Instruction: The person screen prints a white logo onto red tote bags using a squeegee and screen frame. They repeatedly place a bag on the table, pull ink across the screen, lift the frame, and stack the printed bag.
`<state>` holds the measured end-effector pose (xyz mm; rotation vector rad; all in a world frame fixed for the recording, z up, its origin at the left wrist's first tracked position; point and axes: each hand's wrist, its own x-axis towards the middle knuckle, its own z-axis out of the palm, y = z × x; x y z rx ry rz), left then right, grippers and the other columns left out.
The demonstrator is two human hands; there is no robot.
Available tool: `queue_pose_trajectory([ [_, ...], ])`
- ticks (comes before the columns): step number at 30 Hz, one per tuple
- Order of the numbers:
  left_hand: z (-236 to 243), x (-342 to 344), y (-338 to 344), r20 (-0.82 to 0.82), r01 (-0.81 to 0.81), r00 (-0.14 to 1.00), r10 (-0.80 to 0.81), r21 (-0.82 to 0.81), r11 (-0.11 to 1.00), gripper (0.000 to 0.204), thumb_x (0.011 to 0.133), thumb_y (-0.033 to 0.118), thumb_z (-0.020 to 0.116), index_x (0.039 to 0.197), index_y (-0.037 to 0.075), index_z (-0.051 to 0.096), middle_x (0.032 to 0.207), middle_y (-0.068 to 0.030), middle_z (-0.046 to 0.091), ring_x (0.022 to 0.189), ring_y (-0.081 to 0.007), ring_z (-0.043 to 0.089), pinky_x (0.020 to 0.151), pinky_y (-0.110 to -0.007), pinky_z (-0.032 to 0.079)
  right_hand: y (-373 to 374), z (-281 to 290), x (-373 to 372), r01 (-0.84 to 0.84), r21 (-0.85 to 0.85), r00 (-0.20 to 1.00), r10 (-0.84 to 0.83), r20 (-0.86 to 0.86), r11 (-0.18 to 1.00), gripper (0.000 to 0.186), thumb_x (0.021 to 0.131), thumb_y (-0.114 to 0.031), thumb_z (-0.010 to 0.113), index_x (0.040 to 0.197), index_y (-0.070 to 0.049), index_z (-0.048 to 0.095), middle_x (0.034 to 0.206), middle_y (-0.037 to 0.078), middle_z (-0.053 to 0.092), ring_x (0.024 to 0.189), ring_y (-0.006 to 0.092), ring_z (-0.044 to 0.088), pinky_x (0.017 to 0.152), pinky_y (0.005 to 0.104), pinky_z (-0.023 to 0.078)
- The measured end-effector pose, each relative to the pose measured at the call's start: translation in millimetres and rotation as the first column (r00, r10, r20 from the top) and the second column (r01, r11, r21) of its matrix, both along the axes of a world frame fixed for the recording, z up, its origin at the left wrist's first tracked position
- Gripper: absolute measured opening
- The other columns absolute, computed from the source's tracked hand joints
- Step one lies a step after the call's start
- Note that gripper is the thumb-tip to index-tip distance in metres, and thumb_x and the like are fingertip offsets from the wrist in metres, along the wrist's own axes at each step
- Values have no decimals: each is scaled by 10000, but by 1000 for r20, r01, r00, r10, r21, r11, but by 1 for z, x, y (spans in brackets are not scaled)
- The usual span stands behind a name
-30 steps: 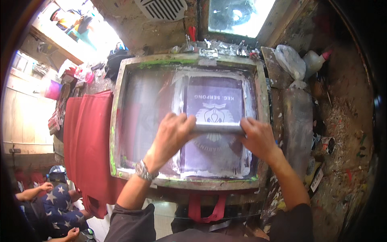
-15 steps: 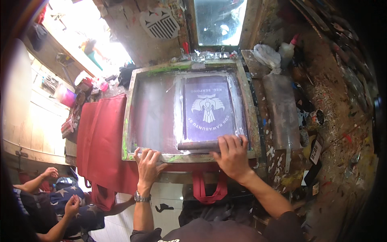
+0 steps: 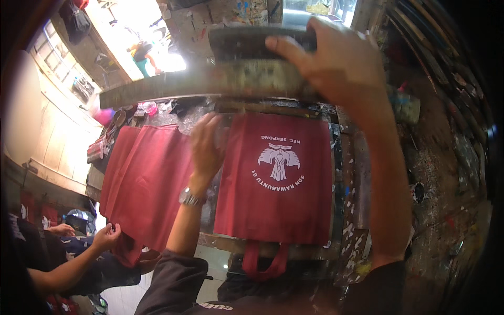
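Observation:
A red tote bag [image 3: 236,178] with a white bird emblem and lettering lies flat on the printing table, its handle [image 3: 262,262] toward me. Above its far end, a wooden screen-printing frame [image 3: 157,88] is tilted up, with its near edge raised. My right hand [image 3: 346,68] is closed on a dark squeegee [image 3: 236,44] at that raised edge; whether it also grips the frame is hard to see. Beside the bag's far left corner is my left hand [image 3: 206,144], fingers stretched out and slightly blurred, apparently holding nothing.
More red bags [image 3: 147,178] are laid at the left. A co-worker's hand [image 3: 107,237] is near their lower edge. A pink cup [image 3: 149,108] stands behind them. The right-hand bench [image 3: 436,220] is littered and paint-spotted.
The frame has swung up off the bag, uncovering the white print. My right hand has risen with the squeegee. My left hand has left the frame's near edge and moved farther forward.

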<state>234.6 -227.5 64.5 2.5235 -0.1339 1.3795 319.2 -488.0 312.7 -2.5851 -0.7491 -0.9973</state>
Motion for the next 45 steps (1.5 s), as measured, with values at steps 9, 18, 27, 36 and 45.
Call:
queue_pose_trajectory([
  [9,-58,-77,10,-405,-292,897,178,-242,925,263,1035,165,610,1253,92,737,986,-259,735,892,-459,722,751,-520,576,13,37,130,-103,-33,994,102,-26,994,891,881,-813,608,1011,57,747,885,206,743,837,337,718,858,452,541],
  [18,101,-301,269,-288,-741,310,906,524,420,347,985,173,686,1258,-42,693,1149,-275,723,991,-429,724,842,-487,590,27,44,240,-209,17,976,210,-65,978,862,872,-832,624,766,19,712,578,12,503,561,159,498,584,381,436],
  [27,-32,-275,10,-626,1,755,193,295,955,295,862,213,782,1085,66,656,1020,-115,651,1010,-320,665,886,-450,555,16,34,269,-210,44,955,214,-204,977,822,984,-676,584,1139,121,712,962,230,705,917,276,689,930,414,533],
  [36,-117,-194,50,-548,-590,675,494,0,807,257,930,210,749,1110,50,659,1068,-147,627,1004,-321,617,915,-456,518,-19,59,232,-190,-118,961,161,-224,975,903,987,-650,579,1434,133,568,1408,354,610,1348,387,583,1193,430,380],
  [45,-26,-157,42,-681,-148,649,-340,-551,822,256,990,222,706,974,-33,713,848,-224,706,775,-304,709,712,-439,542,-17,69,192,-51,-116,981,28,-192,992,927,939,-683,615,1432,102,589,1376,333,634,1301,406,604,1157,436,409],
])
